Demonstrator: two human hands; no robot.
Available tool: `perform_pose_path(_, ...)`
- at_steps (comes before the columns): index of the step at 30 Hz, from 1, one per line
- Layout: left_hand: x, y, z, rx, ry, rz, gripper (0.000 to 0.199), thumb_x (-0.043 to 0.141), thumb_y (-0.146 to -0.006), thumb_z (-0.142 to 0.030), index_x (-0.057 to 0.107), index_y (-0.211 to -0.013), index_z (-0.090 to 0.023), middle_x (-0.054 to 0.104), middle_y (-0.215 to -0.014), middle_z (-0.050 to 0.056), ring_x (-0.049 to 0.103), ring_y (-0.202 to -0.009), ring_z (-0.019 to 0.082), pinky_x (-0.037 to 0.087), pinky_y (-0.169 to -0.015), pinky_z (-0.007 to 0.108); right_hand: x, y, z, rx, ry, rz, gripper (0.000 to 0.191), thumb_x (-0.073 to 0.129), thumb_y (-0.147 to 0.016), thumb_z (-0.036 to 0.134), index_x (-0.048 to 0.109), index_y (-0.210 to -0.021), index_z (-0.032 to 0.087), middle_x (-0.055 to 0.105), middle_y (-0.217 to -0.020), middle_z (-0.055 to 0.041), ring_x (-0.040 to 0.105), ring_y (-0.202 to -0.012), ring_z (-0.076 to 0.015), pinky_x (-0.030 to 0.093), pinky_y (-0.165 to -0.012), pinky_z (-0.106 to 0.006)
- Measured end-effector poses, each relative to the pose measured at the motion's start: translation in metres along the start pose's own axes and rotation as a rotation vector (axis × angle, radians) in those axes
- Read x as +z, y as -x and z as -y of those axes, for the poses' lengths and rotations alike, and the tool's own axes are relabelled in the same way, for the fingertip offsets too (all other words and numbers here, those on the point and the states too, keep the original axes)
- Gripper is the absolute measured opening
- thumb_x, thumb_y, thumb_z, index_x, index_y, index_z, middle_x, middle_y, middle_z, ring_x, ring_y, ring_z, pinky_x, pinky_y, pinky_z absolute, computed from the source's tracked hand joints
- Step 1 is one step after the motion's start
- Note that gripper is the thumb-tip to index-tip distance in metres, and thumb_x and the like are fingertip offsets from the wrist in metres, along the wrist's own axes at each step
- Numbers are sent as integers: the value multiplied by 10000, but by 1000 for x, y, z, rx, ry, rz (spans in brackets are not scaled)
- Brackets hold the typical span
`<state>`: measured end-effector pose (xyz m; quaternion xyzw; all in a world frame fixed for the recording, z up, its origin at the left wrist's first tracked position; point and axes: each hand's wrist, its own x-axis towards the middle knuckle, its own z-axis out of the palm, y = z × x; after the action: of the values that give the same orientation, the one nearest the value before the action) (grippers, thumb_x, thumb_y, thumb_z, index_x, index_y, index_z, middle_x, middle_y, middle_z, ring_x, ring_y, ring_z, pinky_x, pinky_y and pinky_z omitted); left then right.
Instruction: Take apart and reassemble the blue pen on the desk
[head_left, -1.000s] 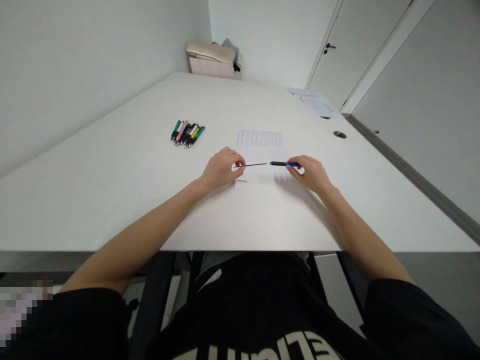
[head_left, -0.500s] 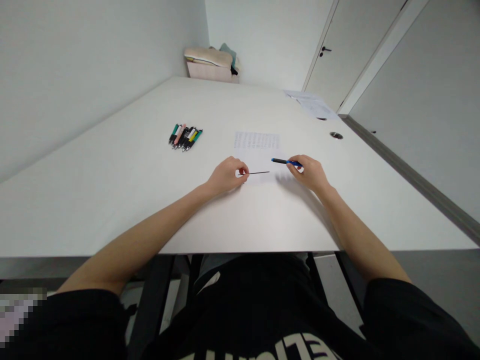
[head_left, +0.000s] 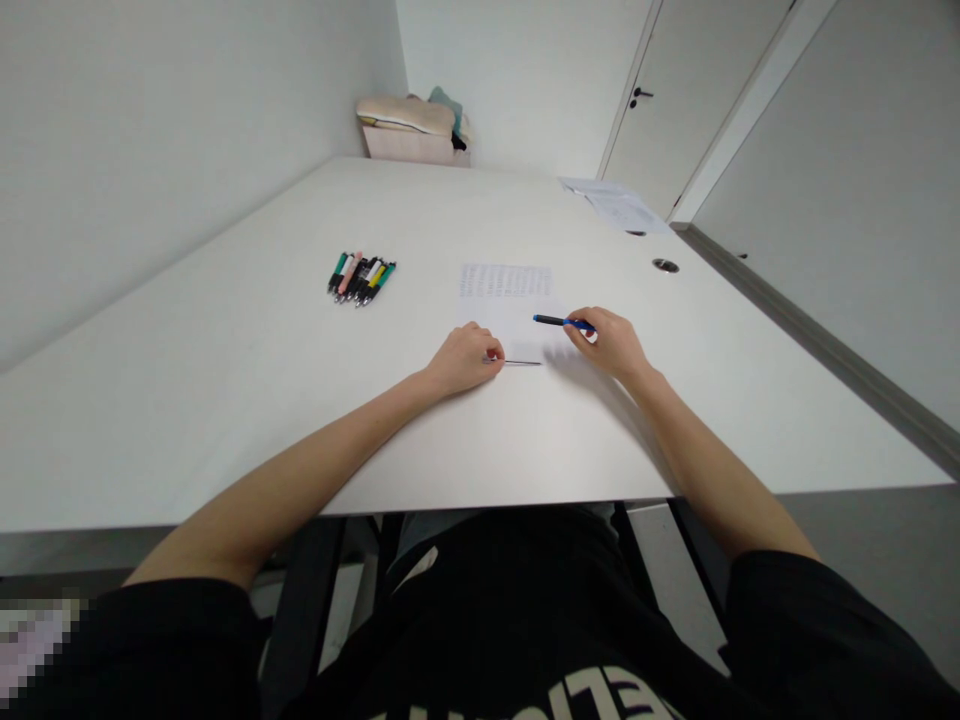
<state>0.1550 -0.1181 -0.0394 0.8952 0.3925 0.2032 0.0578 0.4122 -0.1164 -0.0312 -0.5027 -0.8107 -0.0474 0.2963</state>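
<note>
A thin dark pen refill (head_left: 523, 363) is pinched between the fingertips of my left hand (head_left: 466, 360), low over the near edge of a printed sheet of paper (head_left: 499, 305). My right hand (head_left: 611, 342) has its fingers closed around a blue pen (head_left: 551, 320) with a dark grip section. The pen lies nearly level, its dark end pointing left above the paper. Its other end is partly covered by my fingers. Refill and pen are apart from each other.
Several pens (head_left: 361, 280) in green, white, pink, yellow and black lie bunched on the white table (head_left: 225, 400) to the left. More papers (head_left: 619, 205) and a round cable hole (head_left: 665, 266) are at the far right. A box with cloth (head_left: 409, 140) stands behind the table.
My left hand has moved slightly toward me with the refill, down nearer the tabletop. The right hand keeps the blue pen almost in place. The view has shifted a little.
</note>
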Motion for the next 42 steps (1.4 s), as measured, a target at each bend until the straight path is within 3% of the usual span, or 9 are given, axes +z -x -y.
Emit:
perform_pose_path(36,-6,4,-2,22,-54,30,162,547,-770,-276,687,-780,-197,674,-807,52,546,-873,225,372,-731,350,-1,0,0,-11,2,35,193,468,-828,293,608,-921,197,640,-769,-46,567,-660,-162,427,-646,-289)
perform_pose_path(42,-8,6,-2,17,-43,2,225,550,-800,-372,686,-792,-193,674,-800,57,538,-876,225,363,-737,349,-2,-1,2,-7,8,20,193,463,-835,293,610,-919,200,639,-764,-45,562,-655,-159,423,-642,-286)
